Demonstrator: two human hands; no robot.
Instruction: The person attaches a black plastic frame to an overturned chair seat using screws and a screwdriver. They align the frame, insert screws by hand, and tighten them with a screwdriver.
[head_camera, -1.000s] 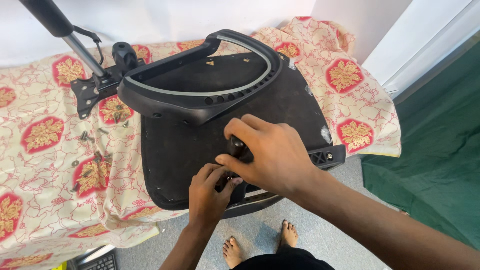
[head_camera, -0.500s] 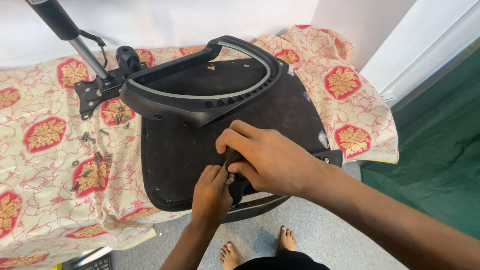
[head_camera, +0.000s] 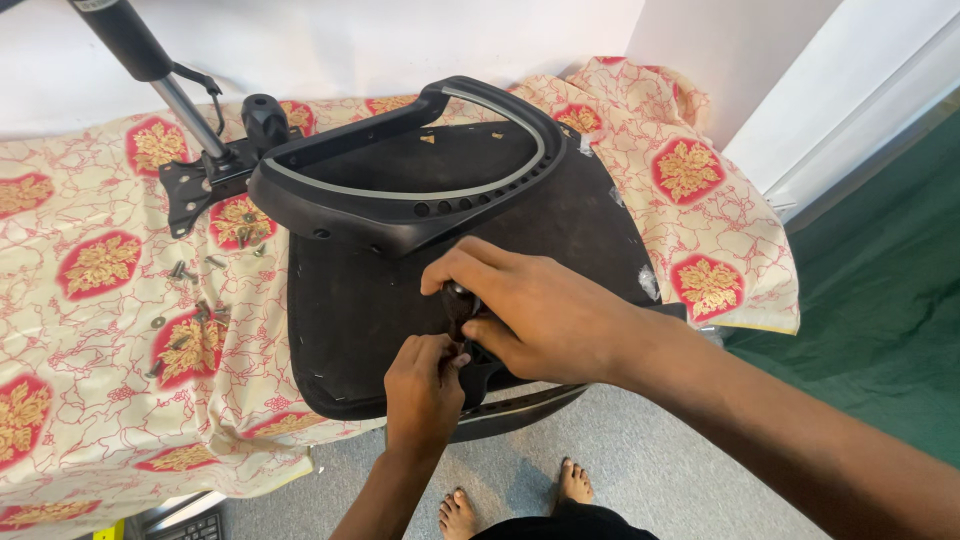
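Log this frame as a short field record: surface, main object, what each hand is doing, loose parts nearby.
surface: table under a cream cloth with red and gold floral print
main object: black chair seat lying underside up, with a curved black frame on it
left hand: fingertips pinching at a small dark knob
right hand: cupped over the same knob, grip partly hidden
loose parts: screws scattered on the cloth
other: metal mechanism plate with gas cylinder at the back left

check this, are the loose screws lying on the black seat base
No, the loose screws lie on the patterned cloth, left of the black seat base.
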